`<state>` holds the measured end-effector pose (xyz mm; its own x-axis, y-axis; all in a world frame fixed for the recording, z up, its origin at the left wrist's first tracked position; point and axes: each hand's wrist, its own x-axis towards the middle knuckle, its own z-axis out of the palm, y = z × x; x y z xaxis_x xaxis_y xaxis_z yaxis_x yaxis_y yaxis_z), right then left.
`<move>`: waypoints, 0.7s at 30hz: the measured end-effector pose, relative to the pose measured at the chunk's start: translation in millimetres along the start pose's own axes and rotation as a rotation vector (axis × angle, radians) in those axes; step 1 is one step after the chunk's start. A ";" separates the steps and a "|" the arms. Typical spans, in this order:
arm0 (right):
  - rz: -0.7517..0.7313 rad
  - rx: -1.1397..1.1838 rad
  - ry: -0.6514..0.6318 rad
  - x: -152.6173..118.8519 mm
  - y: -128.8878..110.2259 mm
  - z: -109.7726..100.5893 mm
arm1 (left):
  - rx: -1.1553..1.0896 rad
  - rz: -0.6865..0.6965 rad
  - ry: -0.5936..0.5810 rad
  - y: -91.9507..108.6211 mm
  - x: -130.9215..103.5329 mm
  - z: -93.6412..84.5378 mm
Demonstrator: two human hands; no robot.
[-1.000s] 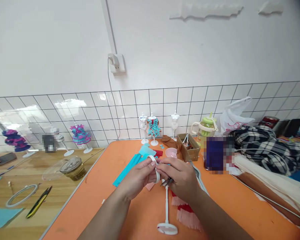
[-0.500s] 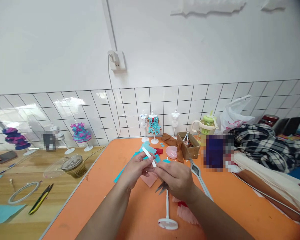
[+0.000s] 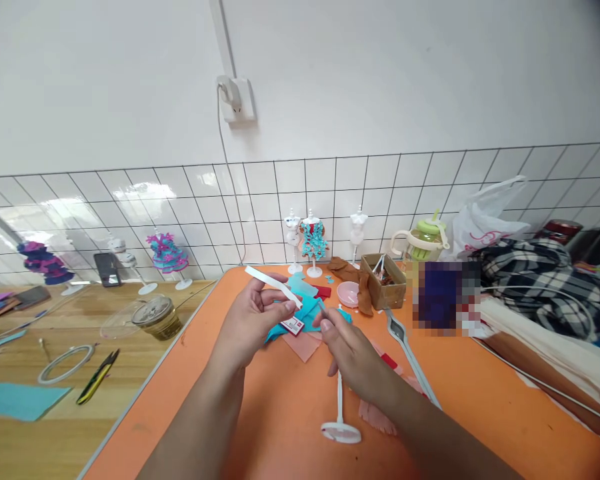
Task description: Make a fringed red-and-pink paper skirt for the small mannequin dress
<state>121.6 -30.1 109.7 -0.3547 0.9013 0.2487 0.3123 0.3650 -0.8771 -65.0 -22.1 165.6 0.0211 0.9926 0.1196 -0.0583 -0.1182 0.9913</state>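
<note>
Between the thumb and fingers of my left hand (image 3: 250, 320) is a narrow white strip (image 3: 270, 279), bent partway and slanting down to the right. My right hand (image 3: 347, 347) is closed around small scissors (image 3: 323, 308); only a thin grey tip shows above the fingers, pointing at the strip's lower end but apart from it. Behind my right hand stands a small white dress-form stand (image 3: 341, 432), its upper part mostly hidden. Turquoise fabric (image 3: 307, 310), a small white-and-red label card (image 3: 293, 325) and a pink fabric piece (image 3: 304, 347) lie beyond the hands.
Small mannequins (image 3: 313, 243) line the tiled wall. A pink dish (image 3: 349, 293) and cardboard box (image 3: 395, 293) sit at the back, with a lidded bottle (image 3: 425, 240) behind. A grey metal tool (image 3: 410, 353) lies right. Yellow-black snips (image 3: 97, 377) and a jar (image 3: 155, 317) are on the wooden table.
My hands have moved apart, the left one leftward with the white strip. The scissors' blades, which pointed down below my right hand, now point up towards the strip.
</note>
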 end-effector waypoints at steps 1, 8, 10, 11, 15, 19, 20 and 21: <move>-0.011 0.005 -0.019 -1.4 -0.9 0.2 | 0.002 -0.011 -0.006 0.0 -0.8 2.3; -0.009 -0.085 0.021 -5.1 -5.5 -3.5 | 0.019 -0.023 -0.062 -4.0 -3.8 12.5; -0.001 -0.083 -0.018 -5.4 -4.9 -4.2 | 0.038 -0.025 -0.078 -3.5 -5.1 14.0; -0.004 -0.097 -0.032 -5.6 -4.7 -4.4 | 0.047 -0.024 -0.082 -3.2 -5.7 14.7; -0.028 -0.211 -0.038 -6.2 -5.2 -4.2 | 0.102 -0.025 -0.066 -1.9 -7.0 17.3; -0.019 -0.277 -0.013 -6.4 -7.9 -4.2 | 0.144 -0.017 -0.023 -0.9 -7.5 19.2; -0.015 -0.289 0.005 -6.6 -8.4 -4.4 | 0.142 -0.012 -0.012 -0.6 -7.5 19.4; -0.012 -0.302 0.023 -6.8 -8.9 -4.7 | 0.140 -0.010 -0.003 -0.3 -7.4 19.5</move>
<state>125.4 -38.3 117.7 -0.3407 0.9004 0.2706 0.5576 0.4253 -0.7129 -45.6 -30.0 165.4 0.0236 0.9937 0.1095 0.0821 -0.1111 0.9904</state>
